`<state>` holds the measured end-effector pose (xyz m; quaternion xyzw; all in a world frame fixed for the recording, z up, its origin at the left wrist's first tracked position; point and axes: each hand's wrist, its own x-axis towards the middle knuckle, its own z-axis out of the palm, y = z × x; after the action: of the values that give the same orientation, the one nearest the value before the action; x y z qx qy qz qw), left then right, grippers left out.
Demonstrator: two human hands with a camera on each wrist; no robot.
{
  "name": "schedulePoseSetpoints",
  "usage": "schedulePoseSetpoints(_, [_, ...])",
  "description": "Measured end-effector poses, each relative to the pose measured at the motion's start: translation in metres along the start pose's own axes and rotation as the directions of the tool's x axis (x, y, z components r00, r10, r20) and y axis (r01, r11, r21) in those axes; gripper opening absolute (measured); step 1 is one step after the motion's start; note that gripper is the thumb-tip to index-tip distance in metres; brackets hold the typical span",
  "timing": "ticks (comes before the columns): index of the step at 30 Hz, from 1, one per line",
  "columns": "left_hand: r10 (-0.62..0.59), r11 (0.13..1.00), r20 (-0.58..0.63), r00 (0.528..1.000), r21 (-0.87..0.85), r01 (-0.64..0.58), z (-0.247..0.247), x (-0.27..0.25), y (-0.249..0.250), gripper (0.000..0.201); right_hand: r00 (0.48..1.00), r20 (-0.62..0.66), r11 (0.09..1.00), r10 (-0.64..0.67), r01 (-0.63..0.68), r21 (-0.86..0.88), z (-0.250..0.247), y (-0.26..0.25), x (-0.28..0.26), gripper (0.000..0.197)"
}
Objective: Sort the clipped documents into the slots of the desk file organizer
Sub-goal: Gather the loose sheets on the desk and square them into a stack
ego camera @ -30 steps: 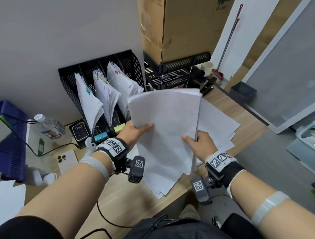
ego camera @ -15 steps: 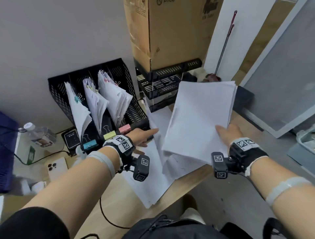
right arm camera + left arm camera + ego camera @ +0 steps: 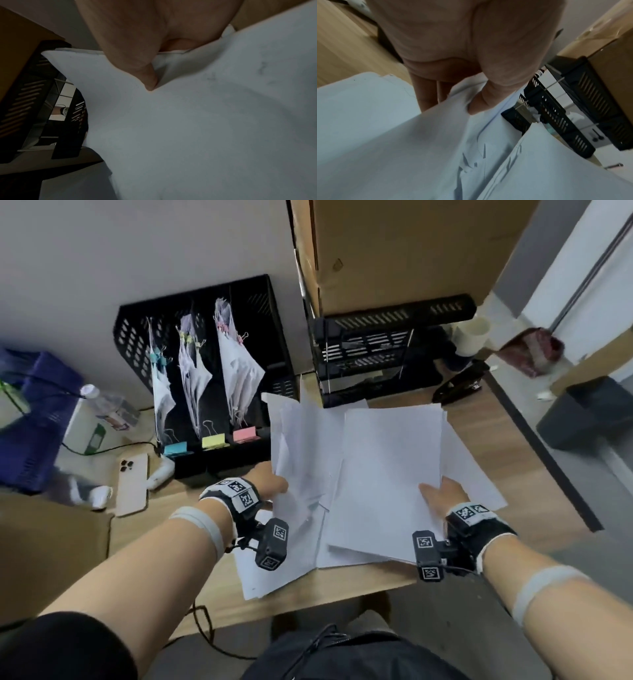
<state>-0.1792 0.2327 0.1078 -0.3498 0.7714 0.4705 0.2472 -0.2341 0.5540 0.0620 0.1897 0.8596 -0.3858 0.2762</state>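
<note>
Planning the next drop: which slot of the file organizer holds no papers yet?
The rightmost slot of the file organizer, beside the pink label; the blue-, yellow- and pink-labelled slots hold clipped documents.

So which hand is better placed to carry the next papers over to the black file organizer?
Probably left. The left hand already pinches a sheaf of papers right beside the file organizer, near its pink-tabbed slot. The right hand grips the other stack, farther away.
</note>
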Motion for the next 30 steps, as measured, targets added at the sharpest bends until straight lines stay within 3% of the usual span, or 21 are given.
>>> schedulePoseSetpoints(6, [0.092, 0.99, -0.168, 0.982, -0.089, -0.108, -0.023, -0.033, 0.031, 0.038, 1.0, -0.001, 0.994, 0.006, -0.006, 0.113, -0.02, -0.01, 0.027, 0.042])
schedulePoseSetpoints(13, [0.237, 0.966, -0.386, 0.892, -0.007, -0.26, -0.063, -0.072, 0.042, 0.026, 0.999, 0.043, 0.998, -0.028, 0.026, 0.052, -0.032, -0.028, 0.037, 0.039])
schedulePoseSetpoints(18, [0.26, 0.919, -0.494, 0.83, -0.136, -0.37, -0.083, -0.079, 0.027, 0.032, 0.995, 0.085, 0.997, -0.05, 0.046, 0.055, -0.028, -0.035, 0.033, 0.042])
schedulePoseSetpoints(21, [0.246, 0.838, -0.572, 0.783, -0.281, -0.468, -0.085, -0.088, 0.023, 0.031, 0.993, 0.094, 0.995, -0.07, 0.063, 0.082, -0.025, -0.042, 0.032, 0.04])
schedulePoseSetpoints(25, [0.216, 0.649, -0.668, 0.712, -0.447, -0.616, -0.085, -0.092, 0.021, 0.034, 0.991, 0.086, 0.989, -0.104, 0.094, 0.113, -0.019, -0.046, 0.034, 0.041])
schedulePoseSetpoints(30, [0.175, 0.449, -0.687, 0.706, -0.582, -0.678, -0.092, -0.092, 0.024, 0.034, 0.994, 0.084, 0.987, -0.07, 0.057, 0.149, -0.011, -0.051, 0.036, 0.05])
